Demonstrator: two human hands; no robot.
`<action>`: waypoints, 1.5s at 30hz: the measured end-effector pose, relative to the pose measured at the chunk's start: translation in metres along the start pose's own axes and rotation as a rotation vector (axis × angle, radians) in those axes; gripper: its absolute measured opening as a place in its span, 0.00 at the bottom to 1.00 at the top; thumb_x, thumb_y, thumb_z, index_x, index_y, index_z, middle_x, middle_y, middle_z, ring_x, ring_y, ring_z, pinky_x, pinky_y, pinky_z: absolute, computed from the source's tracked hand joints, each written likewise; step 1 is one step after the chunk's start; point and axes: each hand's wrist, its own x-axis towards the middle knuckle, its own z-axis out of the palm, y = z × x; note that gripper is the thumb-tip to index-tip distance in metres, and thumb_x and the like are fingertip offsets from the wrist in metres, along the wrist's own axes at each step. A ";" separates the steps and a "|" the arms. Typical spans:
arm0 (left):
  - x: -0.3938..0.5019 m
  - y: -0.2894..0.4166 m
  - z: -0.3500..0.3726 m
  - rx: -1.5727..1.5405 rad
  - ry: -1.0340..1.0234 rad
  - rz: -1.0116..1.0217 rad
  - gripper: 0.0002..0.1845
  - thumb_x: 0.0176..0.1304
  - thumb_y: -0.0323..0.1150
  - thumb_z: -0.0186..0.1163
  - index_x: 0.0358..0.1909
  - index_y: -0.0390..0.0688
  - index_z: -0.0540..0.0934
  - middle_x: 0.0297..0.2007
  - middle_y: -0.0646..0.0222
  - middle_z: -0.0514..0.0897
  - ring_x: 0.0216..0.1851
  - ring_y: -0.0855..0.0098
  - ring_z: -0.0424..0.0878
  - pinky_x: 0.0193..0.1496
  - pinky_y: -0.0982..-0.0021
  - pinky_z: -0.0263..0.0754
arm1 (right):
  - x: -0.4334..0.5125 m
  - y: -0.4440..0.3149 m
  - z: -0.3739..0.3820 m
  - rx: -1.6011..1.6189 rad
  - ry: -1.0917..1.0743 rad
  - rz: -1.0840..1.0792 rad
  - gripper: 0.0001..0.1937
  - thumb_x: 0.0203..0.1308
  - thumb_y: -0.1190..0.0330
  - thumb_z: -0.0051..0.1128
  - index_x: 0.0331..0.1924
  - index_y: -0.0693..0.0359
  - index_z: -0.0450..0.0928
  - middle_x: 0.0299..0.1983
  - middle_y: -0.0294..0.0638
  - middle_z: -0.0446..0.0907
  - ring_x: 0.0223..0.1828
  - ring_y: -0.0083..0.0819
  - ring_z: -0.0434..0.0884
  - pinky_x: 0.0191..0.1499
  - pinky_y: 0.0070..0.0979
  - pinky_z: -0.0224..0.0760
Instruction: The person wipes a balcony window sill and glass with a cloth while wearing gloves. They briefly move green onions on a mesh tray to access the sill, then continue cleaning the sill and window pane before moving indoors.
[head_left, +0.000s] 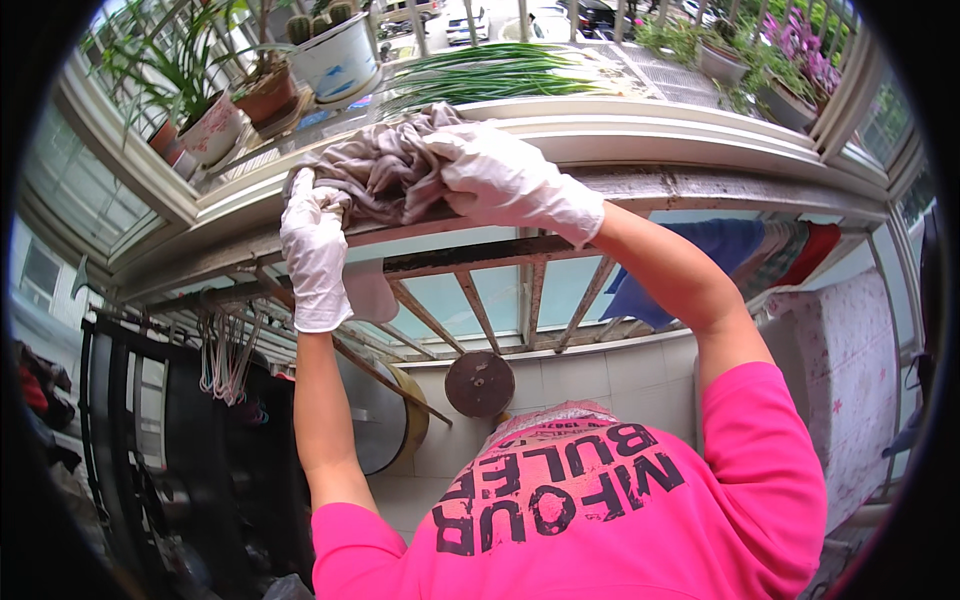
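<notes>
A crumpled grey-brown cloth (382, 169) lies bunched over the window sill and its sliding track. My left hand (313, 244), in a white glove, grips the cloth's left end. On its right end, my right hand (510, 176) is closed too, in a matching glove, with the fingertips partly lost in the folds. Just beyond the cloth, long green scallions (487, 75) are spread on the outer ledge. The pale window frame (660, 146) runs along to the right of my right hand.
Potted plants stand outside at left, among them a white cactus pot (337, 60); more pots (722, 64) are at right. Below the sill are metal bars (472, 307), clothes hangers (225, 345), a blue cloth (675, 259) and a round brown stool (480, 384). A flower-patterned cover (855, 390) is at right.
</notes>
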 end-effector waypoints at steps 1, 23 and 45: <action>-0.003 0.008 0.007 0.009 -0.011 0.000 0.10 0.65 0.17 0.62 0.46 0.33 0.84 0.70 0.43 0.74 0.62 0.64 0.80 0.66 0.69 0.71 | -0.012 0.003 -0.012 0.050 -0.006 0.036 0.10 0.49 0.68 0.67 0.31 0.68 0.84 0.56 0.49 0.79 0.55 0.50 0.79 0.59 0.41 0.74; -0.060 0.233 0.265 0.422 -0.267 0.842 0.35 0.51 0.46 0.77 0.58 0.37 0.83 0.57 0.53 0.83 0.57 0.52 0.81 0.65 0.56 0.73 | -0.331 0.003 -0.251 0.571 0.459 0.779 0.05 0.63 0.74 0.60 0.36 0.69 0.84 0.45 0.40 0.82 0.44 0.23 0.80 0.46 0.21 0.73; -0.147 0.339 0.425 -1.379 -0.906 -0.377 0.23 0.77 0.39 0.58 0.66 0.36 0.76 0.56 0.65 0.84 0.55 0.73 0.83 0.59 0.72 0.78 | -0.340 -0.057 -0.258 1.087 1.026 0.843 0.29 0.71 0.74 0.60 0.74 0.64 0.65 0.69 0.44 0.74 0.71 0.32 0.72 0.76 0.31 0.61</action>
